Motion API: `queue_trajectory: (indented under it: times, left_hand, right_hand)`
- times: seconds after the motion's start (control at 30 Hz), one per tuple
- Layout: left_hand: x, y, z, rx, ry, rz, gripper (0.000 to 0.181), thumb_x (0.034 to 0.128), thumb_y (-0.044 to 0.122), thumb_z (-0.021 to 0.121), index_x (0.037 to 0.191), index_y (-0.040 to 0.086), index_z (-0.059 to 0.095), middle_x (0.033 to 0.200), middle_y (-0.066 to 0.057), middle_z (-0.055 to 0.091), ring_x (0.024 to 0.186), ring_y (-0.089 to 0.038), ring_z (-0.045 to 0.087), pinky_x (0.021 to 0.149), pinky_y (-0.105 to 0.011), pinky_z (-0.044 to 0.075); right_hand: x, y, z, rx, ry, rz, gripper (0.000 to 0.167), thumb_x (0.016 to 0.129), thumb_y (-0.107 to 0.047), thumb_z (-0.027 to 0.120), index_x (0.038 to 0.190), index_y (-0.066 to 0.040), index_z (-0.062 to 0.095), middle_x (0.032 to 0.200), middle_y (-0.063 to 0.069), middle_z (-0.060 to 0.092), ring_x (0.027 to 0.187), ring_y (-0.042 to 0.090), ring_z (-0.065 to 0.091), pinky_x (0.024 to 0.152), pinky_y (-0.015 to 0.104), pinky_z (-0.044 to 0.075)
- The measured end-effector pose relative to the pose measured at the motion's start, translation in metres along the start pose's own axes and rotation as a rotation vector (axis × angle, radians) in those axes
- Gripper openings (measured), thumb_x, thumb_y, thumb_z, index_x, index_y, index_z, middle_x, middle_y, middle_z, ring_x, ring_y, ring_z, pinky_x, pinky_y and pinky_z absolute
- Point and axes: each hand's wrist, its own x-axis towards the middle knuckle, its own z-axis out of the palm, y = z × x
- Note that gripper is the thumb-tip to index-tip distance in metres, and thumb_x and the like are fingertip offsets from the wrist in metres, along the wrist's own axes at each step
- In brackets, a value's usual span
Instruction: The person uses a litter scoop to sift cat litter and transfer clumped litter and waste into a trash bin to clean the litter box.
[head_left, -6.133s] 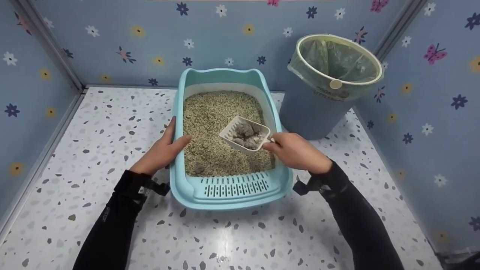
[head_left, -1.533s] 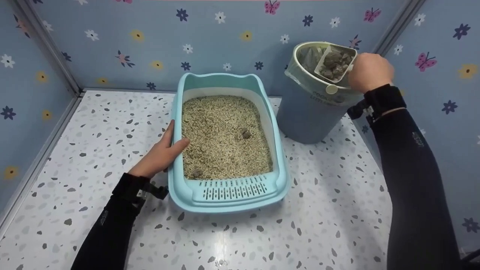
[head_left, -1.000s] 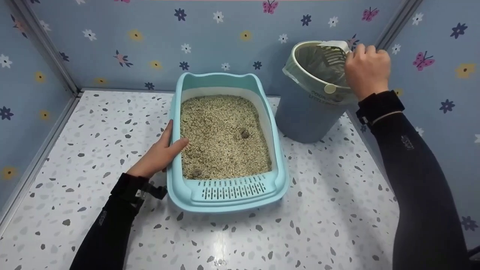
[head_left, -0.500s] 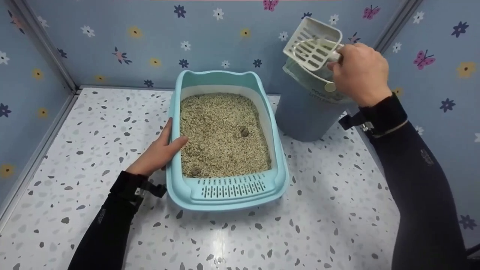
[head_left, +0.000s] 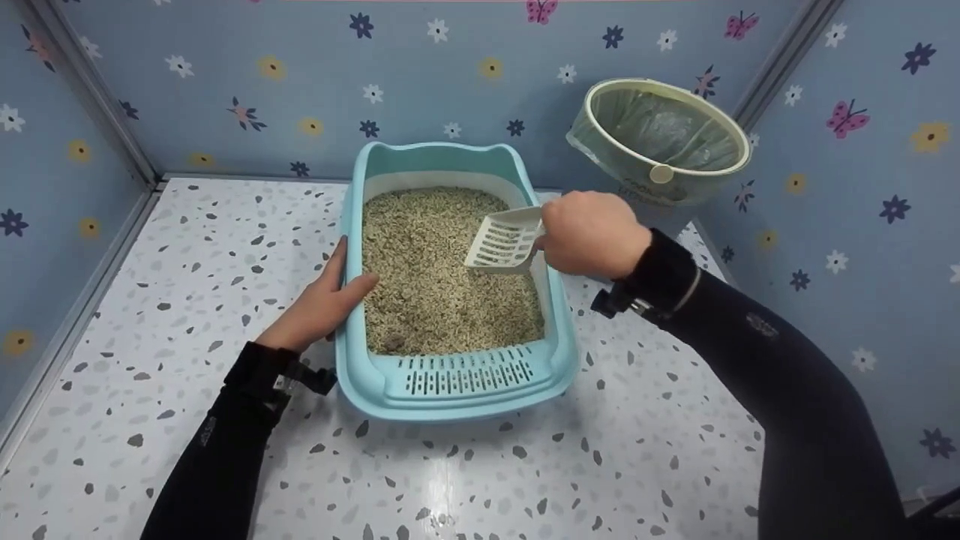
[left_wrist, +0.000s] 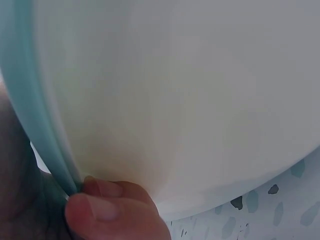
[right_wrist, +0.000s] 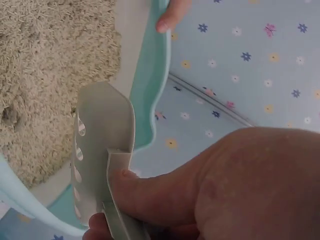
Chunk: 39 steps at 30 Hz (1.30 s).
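At nine o'clock from the right hand (head_left: 592,235), the scoop (head_left: 513,221) is gripped by curled fingers, the tray (head_left: 465,405) by the left hand (head_left: 313,309).

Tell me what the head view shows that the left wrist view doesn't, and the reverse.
Head only: the blue-grey cylindrical bin, tan granular litter, and the right hand gripping a white slotted plastic scoop.
Left wrist only: the pale outer wall of the turquoise plastic litter box, with two fingertips against it.
Both: the left hand, the box's rim and white grey-speckled floor.
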Motion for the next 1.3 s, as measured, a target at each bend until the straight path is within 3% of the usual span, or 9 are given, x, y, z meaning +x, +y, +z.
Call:
queue_trajectory:
  times: [0.23,0.43,0.63,0.8,0.93,1.0,1.1,1.2,1.3]
  left_hand:
    - [0.001,0.0,0.001,0.019,0.001,-0.005,0.094,0.1153,0.05,0.057,0.175,0.046,-0.016,0.186,-0.015,-0.007,0.156,-0.059,0.034,0.127,-0.072,0.032]
    - [0.001,0.002,0.001,0.018,0.003,-0.001,0.094,0.1153,0.05,0.057,0.175,0.047,-0.015,0.186,-0.014,-0.007,0.153,-0.06,0.039,0.124,-0.071,0.037]
    - [0.001,0.001,0.003,0.012,-0.003,-0.005,0.094,0.1152,0.05,0.058,0.175,0.047,-0.015,0.186,-0.017,-0.005,0.148,-0.059,0.046,0.119,-0.071,0.045]
    - [0.001,0.001,0.002,0.001,0.0,0.011,0.092,0.1157,0.047,0.057,0.175,0.049,-0.012,0.186,-0.014,-0.003,0.155,-0.057,0.037,0.125,-0.071,0.036]
    - [0.001,0.0,0.0,0.016,0.009,-0.007,0.093,0.1148,0.05,0.058,0.175,0.049,-0.013,0.186,-0.017,-0.001,0.151,-0.059,0.043,0.123,-0.071,0.039]
    - [0.001,-0.001,-0.001,0.02,0.009,-0.013,0.094,0.1148,0.051,0.058,0.175,0.048,-0.014,0.186,-0.018,-0.002,0.151,-0.059,0.042,0.124,-0.071,0.038]
    - [0.0,-0.002,-0.001,0.025,0.009,-0.025,0.095,0.1144,0.052,0.058,0.175,0.048,-0.016,0.185,-0.021,-0.002,0.148,-0.059,0.046,0.124,-0.071,0.038]
    - [0.0,-0.002,-0.001,0.024,0.01,-0.028,0.097,0.1134,0.055,0.059,0.175,0.048,-0.015,0.185,-0.022,-0.001,0.144,-0.059,0.05,0.121,-0.07,0.042]
    - [-0.001,0.0,0.0,0.024,0.016,-0.02,0.097,0.1127,0.056,0.06,0.176,0.047,-0.013,0.185,-0.022,0.0,0.142,-0.058,0.053,0.118,-0.07,0.046]
  right_hand:
    - [0.024,-0.02,0.021,-0.106,-0.132,-0.046,0.017,0.095,-0.015,0.067,0.079,-0.014,0.06,0.079,0.006,0.059,0.067,0.026,0.053,0.052,0.053,0.052]
    - [0.039,-0.025,0.023,-0.208,-0.193,-0.066,0.03,0.098,-0.011,0.063,0.071,-0.017,0.05,0.071,0.001,0.047,0.06,0.019,0.041,0.047,0.041,0.036]
    - [0.051,-0.032,0.022,-0.282,-0.277,-0.081,0.035,0.093,-0.004,0.058,0.067,-0.02,0.04,0.068,-0.002,0.037,0.061,0.018,0.037,0.048,0.04,0.035]
    - [0.064,-0.038,0.021,-0.33,-0.354,-0.035,0.034,0.101,-0.012,0.057,0.07,-0.018,0.043,0.073,0.0,0.041,0.069,0.02,0.041,0.059,0.041,0.04]
    - [0.076,-0.044,0.021,-0.375,-0.385,-0.012,0.033,0.106,-0.018,0.056,0.074,-0.014,0.053,0.079,0.003,0.051,0.079,0.023,0.054,0.081,0.046,0.058]
    - [0.081,-0.047,0.023,-0.388,-0.4,-0.002,0.032,0.108,-0.021,0.056,0.077,-0.014,0.056,0.082,0.004,0.053,0.082,0.022,0.056,0.089,0.047,0.058]
    - [0.09,-0.052,0.03,-0.393,-0.41,0.005,0.033,0.11,-0.024,0.057,0.079,-0.014,0.058,0.081,0.003,0.052,0.079,0.02,0.054,0.08,0.04,0.055]
    - [0.099,-0.052,0.036,-0.372,-0.432,0.02,0.032,0.111,-0.024,0.056,0.08,-0.017,0.054,0.081,0.001,0.044,0.074,0.017,0.042,0.065,0.036,0.04]
    - [0.107,-0.048,0.038,-0.339,-0.443,0.026,0.034,0.11,-0.021,0.055,0.076,-0.018,0.047,0.079,0.001,0.039,0.071,0.018,0.037,0.064,0.037,0.036]
